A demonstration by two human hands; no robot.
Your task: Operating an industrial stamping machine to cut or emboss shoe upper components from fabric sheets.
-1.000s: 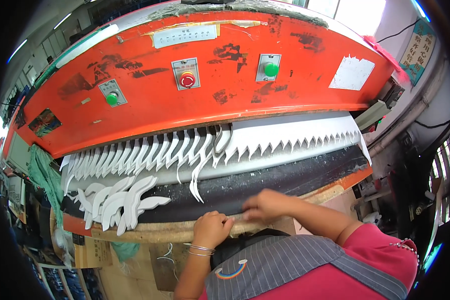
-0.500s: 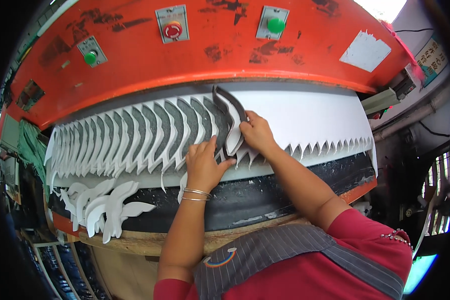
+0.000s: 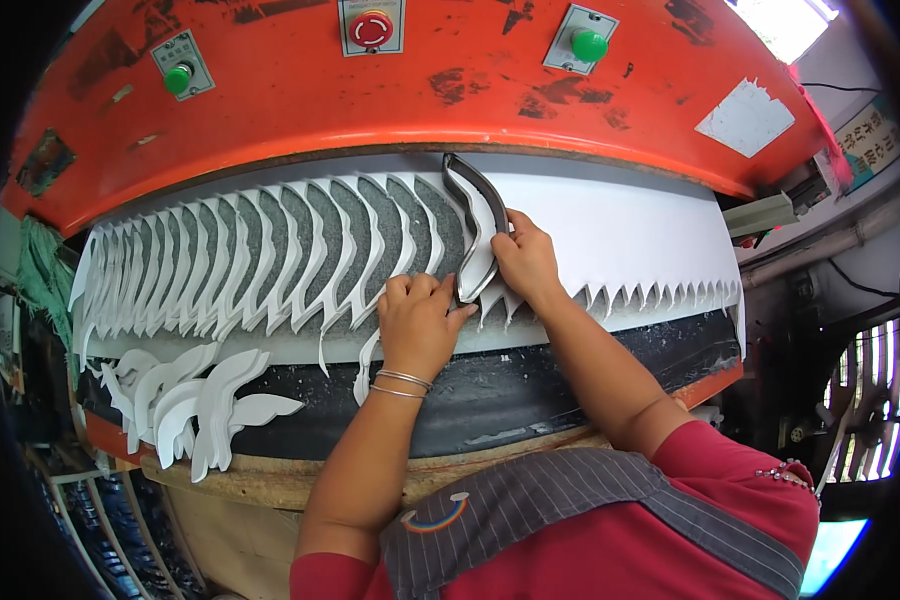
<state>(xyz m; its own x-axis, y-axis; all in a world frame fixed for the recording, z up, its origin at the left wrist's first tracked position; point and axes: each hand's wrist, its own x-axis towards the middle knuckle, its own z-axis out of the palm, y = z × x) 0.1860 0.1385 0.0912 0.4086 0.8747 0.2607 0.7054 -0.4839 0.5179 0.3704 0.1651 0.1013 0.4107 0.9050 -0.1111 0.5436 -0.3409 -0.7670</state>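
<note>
Changed vs 1 s ago: both hands off the table (image 3: 280,482) edge, now at the die (image 3: 494,198), which sits at 12 o'clock on the white sheet (image 3: 620,235), beside the cut slots. Right hand (image 3: 526,262): fingers grip its 3 o'clock side. Left hand (image 3: 417,325): fingers half-curled at its 6 o'clock end, can't tell if gripping. Probably die positioning underway. Cut pieces (image 3: 210,410) at 8 o'clock.

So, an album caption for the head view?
Right fingers on a curved dark frame, left fingers at its lower end, white sheet beneath.
</note>
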